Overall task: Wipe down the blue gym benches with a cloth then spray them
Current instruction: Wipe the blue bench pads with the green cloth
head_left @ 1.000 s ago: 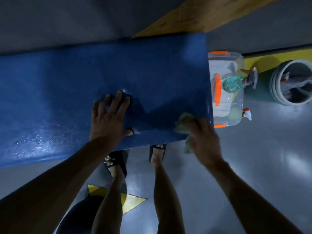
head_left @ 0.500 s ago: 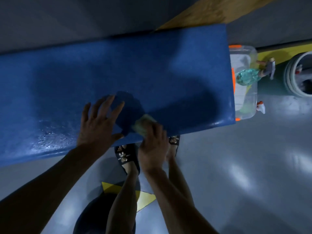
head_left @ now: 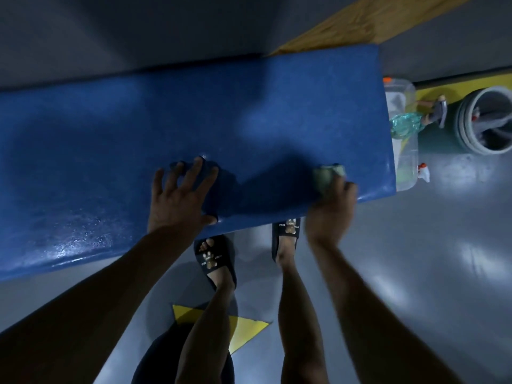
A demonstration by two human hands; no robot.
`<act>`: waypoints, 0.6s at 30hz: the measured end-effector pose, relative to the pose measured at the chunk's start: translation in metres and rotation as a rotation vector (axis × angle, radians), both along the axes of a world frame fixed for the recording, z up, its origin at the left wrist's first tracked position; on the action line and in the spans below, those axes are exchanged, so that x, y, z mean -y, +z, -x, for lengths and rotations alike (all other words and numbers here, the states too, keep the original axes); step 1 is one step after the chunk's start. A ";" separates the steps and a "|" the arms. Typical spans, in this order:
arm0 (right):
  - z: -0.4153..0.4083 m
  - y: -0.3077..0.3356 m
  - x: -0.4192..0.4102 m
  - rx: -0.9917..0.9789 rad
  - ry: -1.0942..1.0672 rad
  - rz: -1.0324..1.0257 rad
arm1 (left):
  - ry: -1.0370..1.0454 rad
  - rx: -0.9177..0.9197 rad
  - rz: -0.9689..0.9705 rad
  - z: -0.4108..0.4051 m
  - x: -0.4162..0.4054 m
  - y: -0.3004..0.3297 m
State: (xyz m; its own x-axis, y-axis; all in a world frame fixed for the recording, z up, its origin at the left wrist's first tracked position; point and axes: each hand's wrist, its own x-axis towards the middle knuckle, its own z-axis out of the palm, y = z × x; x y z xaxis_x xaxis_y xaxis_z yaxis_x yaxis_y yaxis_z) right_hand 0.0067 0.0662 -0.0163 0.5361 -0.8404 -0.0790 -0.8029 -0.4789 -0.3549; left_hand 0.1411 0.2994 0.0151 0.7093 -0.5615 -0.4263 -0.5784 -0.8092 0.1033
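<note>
Cloth (head_left: 328, 176), pale green and bunched, is being gripped by the curled fingers of the right hand (head_left: 329, 209) and pressed onto the blue bench (head_left: 194, 112) near its front right corner. The left hand (head_left: 177, 200) is being rested flat on the pad, fingers spread and holding nothing. A teal spray bottle (head_left: 407, 124) is being kept on a clear bin (head_left: 406, 173) just past the bench end.
</note>
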 end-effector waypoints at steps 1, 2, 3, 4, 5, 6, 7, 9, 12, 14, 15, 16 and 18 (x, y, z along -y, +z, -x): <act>-0.008 -0.002 -0.033 0.023 0.083 -0.027 | -0.004 -0.005 -0.007 -0.001 0.000 0.000; -0.013 -0.004 -0.066 0.031 0.225 -0.040 | -0.009 -0.013 -0.018 -0.002 -0.001 0.000; -0.017 -0.001 -0.096 0.024 0.389 -0.051 | -0.013 -0.016 -0.019 -0.002 -0.001 0.001; -0.021 0.004 -0.116 0.024 0.540 -0.066 | -0.014 -0.013 -0.014 -0.003 -0.002 0.001; -0.024 0.006 -0.124 0.017 0.664 -0.087 | -0.018 -0.014 -0.014 -0.004 -0.001 0.001; -0.025 0.008 -0.118 0.011 0.773 -0.099 | -0.023 -0.020 -0.020 -0.004 -0.001 0.002; -0.024 0.010 -0.105 -0.013 0.885 -0.055 | -0.022 -0.027 -0.024 -0.004 -0.001 0.002; -0.014 0.009 -0.062 -0.061 0.923 0.020 | -0.013 -0.030 -0.021 -0.005 -0.002 0.001; 0.007 0.017 0.019 -0.149 0.611 0.055 | -0.005 -0.029 -0.001 -0.004 -0.002 0.000; 0.018 0.021 0.051 -0.157 0.388 0.087 | -0.006 -0.024 0.001 -0.003 -0.003 -0.002; 0.017 0.020 0.052 -0.125 0.234 0.071 | -0.003 -0.027 -0.001 -0.002 -0.002 -0.002; 0.012 0.015 0.042 -0.119 0.097 0.060 | 0.003 -0.032 0.004 -0.002 -0.002 -0.002; -0.003 0.005 -0.004 -0.086 -0.029 0.046 | 0.012 -0.036 0.011 -0.001 -0.002 -0.003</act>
